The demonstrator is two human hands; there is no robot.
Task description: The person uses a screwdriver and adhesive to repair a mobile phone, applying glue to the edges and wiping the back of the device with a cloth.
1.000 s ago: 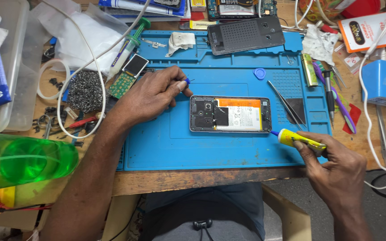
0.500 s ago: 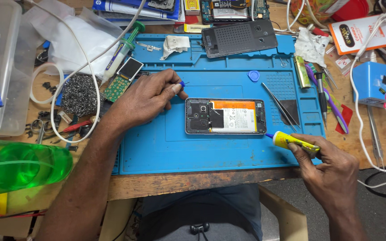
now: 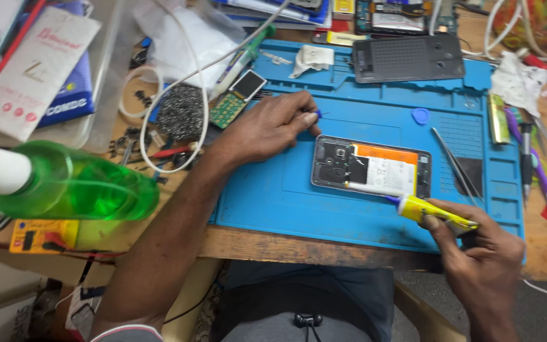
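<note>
An opened phone (image 3: 371, 167) lies back-side up on the blue work mat (image 3: 273, 196), its battery and boards showing. My right hand (image 3: 482, 253) grips a small yellow glue tube (image 3: 435, 213); its blue nozzle touches the phone's lower edge. My left hand (image 3: 267, 126) rests on the mat just left of the phone. It pinches a small blue-tipped thing (image 3: 316, 114) between thumb and forefinger.
A grey phone back cover (image 3: 406, 58) lies at the mat's far edge. Tweezers (image 3: 454, 163) and a blue pick (image 3: 420, 116) lie right of the phone. A green spray bottle (image 3: 71, 183) stands at the near left. Steel wool (image 3: 180, 113), cables and tools crowd the left and right sides.
The glue tube's nozzle has moved left along the phone's lower edge. My left hand stays by the phone's upper left corner. The view has shifted.
</note>
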